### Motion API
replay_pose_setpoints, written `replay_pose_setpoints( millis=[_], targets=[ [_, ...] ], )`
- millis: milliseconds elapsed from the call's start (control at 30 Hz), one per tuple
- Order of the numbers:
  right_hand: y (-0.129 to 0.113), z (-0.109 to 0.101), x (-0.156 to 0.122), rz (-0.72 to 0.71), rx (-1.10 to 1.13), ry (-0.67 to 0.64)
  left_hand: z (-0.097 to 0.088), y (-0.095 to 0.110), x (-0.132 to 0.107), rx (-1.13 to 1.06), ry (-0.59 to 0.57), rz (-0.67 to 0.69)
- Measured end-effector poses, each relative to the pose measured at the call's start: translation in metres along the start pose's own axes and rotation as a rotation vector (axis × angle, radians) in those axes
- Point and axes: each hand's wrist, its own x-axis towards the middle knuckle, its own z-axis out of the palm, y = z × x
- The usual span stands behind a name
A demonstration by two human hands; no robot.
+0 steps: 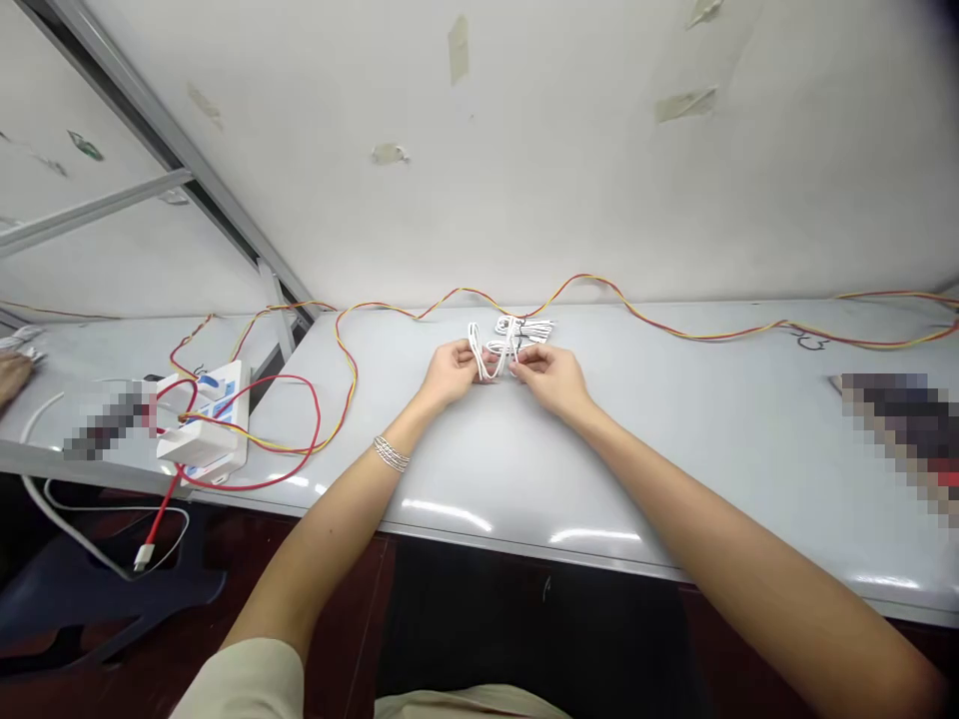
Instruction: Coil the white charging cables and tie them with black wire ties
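Close to the back of the grey table, my left hand [451, 371] is closed around the left loops of a coiled white cable [477, 350]. The fingers of my right hand [551, 377] pinch the right side of the same cable, a short way from my left hand. Just behind and touching or nearly touching my right fingers lie tied white cable bundles [535, 328], with a dark tie around one. Where the held coil ends and the bundles begin is hard to make out.
A red and yellow wire [450, 295] snakes along the back wall [569, 200]. To the left, a white power strip [238, 384] carries plugs and a red cable loop [319, 399]. Blurred-out items lie at both sides. Another person's hand [13, 375] shows at far left.
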Motion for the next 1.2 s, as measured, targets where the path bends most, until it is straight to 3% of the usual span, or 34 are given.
replay_pose_setpoints(
  millis=[233, 367, 633, 833, 1000, 1200],
  targets=[
    [-0.005, 0.002, -0.004, 0.061, 0.114, -0.122, 0.002, -0.005, -0.001, 0.013, -0.138, -0.015],
    [-0.006, 0.004, -0.006, 0.064, 0.202, -0.182, 0.001, -0.006, -0.001, 0.027, -0.109, 0.010],
    [-0.015, 0.001, -0.011, 0.040, 0.077, -0.171, 0.000, -0.005, 0.001, -0.023, -0.113, -0.053],
    [-0.006, 0.004, -0.008, -0.025, 0.151, -0.194, -0.004, -0.007, 0.001, 0.071, -0.203, 0.051],
    [-0.004, 0.005, -0.008, -0.066, 0.168, -0.196, -0.004, -0.009, 0.001, 0.106, -0.201, 0.064],
    [-0.002, 0.007, -0.008, -0.159, 0.131, -0.160, -0.005, -0.008, 0.002, 0.181, -0.159, 0.189]
  ],
)
